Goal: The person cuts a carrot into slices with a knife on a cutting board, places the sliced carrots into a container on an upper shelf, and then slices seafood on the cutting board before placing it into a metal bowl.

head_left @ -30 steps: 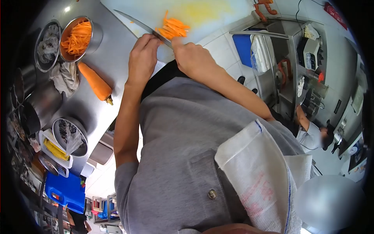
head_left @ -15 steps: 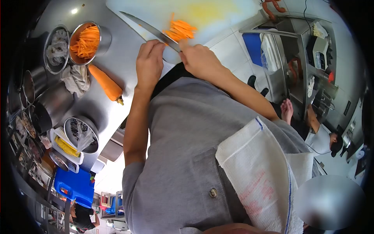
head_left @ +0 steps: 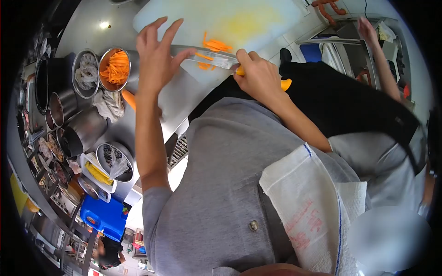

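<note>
My right hand (head_left: 258, 76) is closed around the yellow handle of a kitchen knife (head_left: 220, 59). Its blade points left over the white cutting board (head_left: 184, 23), the broad side showing. Carrot strips (head_left: 217, 45) lie in a small pile beyond the blade, and a few more bits are on it and on the near side. With fingers spread, my left hand (head_left: 156, 53) is at the board's left edge. The thumb reaches toward the blade; whether it touches, I cannot tell. My left forearm partly hides a whole carrot (head_left: 129, 99).
To the left stand a metal bowl of carrot strips (head_left: 126, 79), a bowl holding crumpled plastic (head_left: 86, 71), a crumpled cloth (head_left: 109, 105) and several pots. A blue container (head_left: 103, 216) is lower left. A person in a black apron (head_left: 340, 96) stands close at my right.
My left hand has come off the blade, moving left with its fingers spreading. The knife has turned to show its flat side. A person in a black apron has come close on the right.
</note>
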